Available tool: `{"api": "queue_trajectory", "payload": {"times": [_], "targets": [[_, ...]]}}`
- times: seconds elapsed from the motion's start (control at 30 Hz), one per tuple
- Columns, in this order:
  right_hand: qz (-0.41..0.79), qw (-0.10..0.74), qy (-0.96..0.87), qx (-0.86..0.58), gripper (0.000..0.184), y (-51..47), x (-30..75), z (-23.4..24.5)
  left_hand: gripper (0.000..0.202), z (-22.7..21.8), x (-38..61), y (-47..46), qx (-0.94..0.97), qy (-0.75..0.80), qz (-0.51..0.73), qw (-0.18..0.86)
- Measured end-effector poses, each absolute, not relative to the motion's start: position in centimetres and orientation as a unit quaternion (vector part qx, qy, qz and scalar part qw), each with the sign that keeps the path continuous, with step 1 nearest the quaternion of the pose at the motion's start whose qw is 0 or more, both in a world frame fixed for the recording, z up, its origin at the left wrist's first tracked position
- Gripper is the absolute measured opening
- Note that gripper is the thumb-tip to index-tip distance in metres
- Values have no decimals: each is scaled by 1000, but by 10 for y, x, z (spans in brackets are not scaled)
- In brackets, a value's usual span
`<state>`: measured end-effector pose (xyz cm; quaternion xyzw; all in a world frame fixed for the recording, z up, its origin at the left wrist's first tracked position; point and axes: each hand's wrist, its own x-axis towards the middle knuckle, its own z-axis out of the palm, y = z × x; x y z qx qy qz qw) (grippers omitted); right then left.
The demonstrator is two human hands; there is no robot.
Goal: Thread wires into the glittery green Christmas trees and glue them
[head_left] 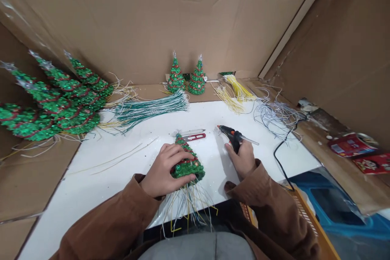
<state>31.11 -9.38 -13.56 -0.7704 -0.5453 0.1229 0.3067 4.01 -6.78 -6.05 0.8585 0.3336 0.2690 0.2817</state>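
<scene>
My left hand (163, 170) is wrapped round a small green glitter tree with red bands (187, 161), holding it on its side on the white board (100, 178), tip pointing away. Thin white and yellow wires (189, 207) trail from the tree's base over the board's near edge. My right hand (242, 157) grips a black and orange hot glue gun (231, 135), its nozzle pointing left, just right of the tree's tip. Red-handled snips (191, 135) lie just beyond the tree's tip.
Two finished trees (186, 76) stand at the back. A pile of larger trees (51, 97) lies at left. Bundles of green wires (152, 109), yellow wires (236, 91) and white wires (274, 115) lie on the board. Cardboard walls (152, 16) surround it. A blue crate (338, 207) is at right.
</scene>
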Motion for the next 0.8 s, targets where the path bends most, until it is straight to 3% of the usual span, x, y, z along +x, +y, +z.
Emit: {"api": "queue_trajectory", "payload": {"times": [0.1,0.23,0.3,0.4,0.6,0.8], "targets": [[78,294,-488,-818,69,-122,300,-120,41,-68,39,-72,841,354,294,286],[148,368,-577,-714,27,-152,273,-88,62,-76,38,-76,818,374,324,293],[222,381,-640,-629,19,-156,258,-75,62,-78,38,-78,810,380,337,292],[237,363,-702,-565,24,-152,236,-73,58,-78,40,-79,806,390,345,280],[148,351,-726,-573,34,-143,208,-99,33,-74,44,-83,811,406,346,240],[95,349,-734,-575,41,-142,199,-111,23,-69,47,-85,816,396,357,224]]}}
